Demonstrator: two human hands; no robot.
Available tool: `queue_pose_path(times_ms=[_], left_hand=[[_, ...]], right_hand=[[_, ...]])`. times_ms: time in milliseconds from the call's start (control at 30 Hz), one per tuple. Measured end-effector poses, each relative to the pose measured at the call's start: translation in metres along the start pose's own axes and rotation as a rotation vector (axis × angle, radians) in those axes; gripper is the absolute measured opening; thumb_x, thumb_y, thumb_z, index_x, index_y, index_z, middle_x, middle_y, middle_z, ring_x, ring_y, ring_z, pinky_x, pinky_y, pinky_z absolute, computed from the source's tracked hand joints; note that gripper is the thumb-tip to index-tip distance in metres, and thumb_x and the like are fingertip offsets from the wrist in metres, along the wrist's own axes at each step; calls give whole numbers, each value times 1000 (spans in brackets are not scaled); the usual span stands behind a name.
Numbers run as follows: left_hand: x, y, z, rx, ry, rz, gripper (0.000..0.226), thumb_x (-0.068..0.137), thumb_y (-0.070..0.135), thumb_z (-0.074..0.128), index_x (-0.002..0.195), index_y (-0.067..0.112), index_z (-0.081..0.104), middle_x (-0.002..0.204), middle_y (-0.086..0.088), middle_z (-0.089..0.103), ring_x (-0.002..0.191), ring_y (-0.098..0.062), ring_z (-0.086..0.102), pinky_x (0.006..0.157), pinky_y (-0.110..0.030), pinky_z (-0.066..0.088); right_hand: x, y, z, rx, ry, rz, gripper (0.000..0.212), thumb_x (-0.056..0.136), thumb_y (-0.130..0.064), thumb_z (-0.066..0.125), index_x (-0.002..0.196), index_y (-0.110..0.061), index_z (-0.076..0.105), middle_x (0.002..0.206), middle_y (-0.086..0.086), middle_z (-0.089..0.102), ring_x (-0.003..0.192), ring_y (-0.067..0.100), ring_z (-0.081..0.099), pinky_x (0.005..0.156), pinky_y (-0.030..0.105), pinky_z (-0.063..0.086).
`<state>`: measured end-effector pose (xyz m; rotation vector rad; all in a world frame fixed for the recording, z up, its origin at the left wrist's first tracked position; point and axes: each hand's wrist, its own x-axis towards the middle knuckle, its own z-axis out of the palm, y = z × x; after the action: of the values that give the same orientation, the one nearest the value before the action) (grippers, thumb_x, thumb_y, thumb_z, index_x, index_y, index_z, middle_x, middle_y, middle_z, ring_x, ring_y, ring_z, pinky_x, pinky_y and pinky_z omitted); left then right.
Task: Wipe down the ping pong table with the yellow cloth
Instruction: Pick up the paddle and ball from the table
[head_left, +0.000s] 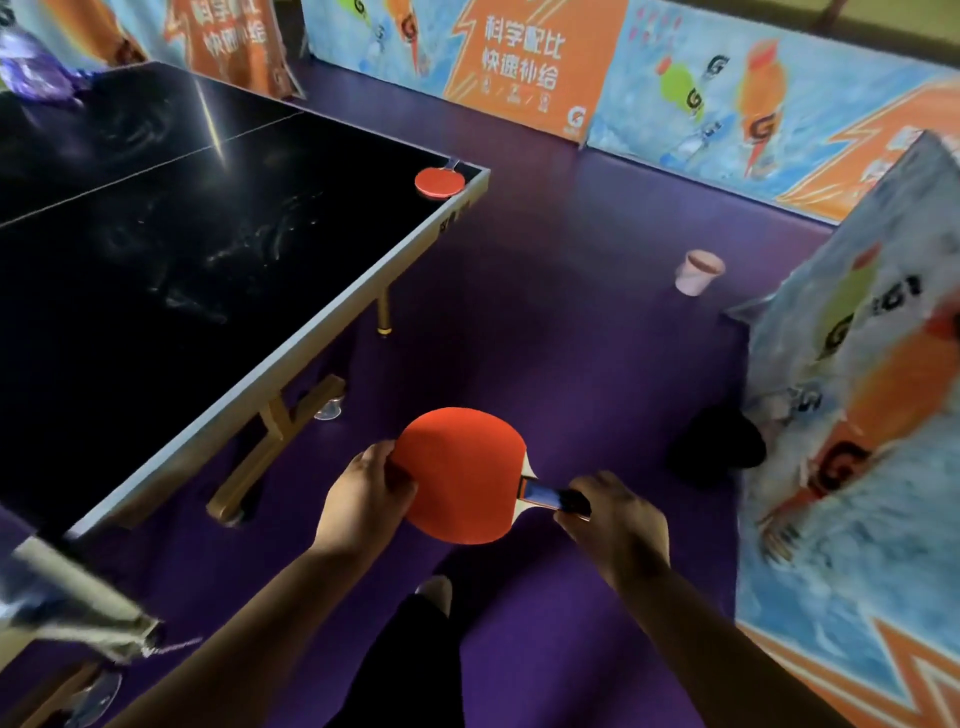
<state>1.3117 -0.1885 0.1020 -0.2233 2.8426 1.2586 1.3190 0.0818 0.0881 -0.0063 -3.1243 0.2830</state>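
The black ping pong table (156, 249) fills the left of the view, with faint smear marks on its top. I stand beside its right edge, over the purple floor. Both hands hold a red paddle (460, 475) in front of me. My left hand (363, 499) grips the edge of the red blade. My right hand (613, 525) is curled round the dark handle. A second red paddle (439, 182) lies on the table's far right corner. No yellow cloth is in view.
Orange and blue advertising barriers (727, 104) fence the court at the back and the right. A pink cup (696, 271) stands on the purple floor near them. A black object (719, 449) lies by the right barrier. A blurred grey shape (78, 603) sits at lower left.
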Motion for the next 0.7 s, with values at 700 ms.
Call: queue_pose_path(times_ms=[700], left_hand=[[432, 156, 127, 186, -193, 78, 106, 74, 34, 77, 150, 14, 6, 138, -10, 35, 117, -25, 50, 86, -31, 47]], right_hand=[[455, 145, -18, -23, 77, -86, 17, 74, -25, 81, 81, -16, 67, 77, -3, 59, 55, 21, 60, 45, 27, 36]])
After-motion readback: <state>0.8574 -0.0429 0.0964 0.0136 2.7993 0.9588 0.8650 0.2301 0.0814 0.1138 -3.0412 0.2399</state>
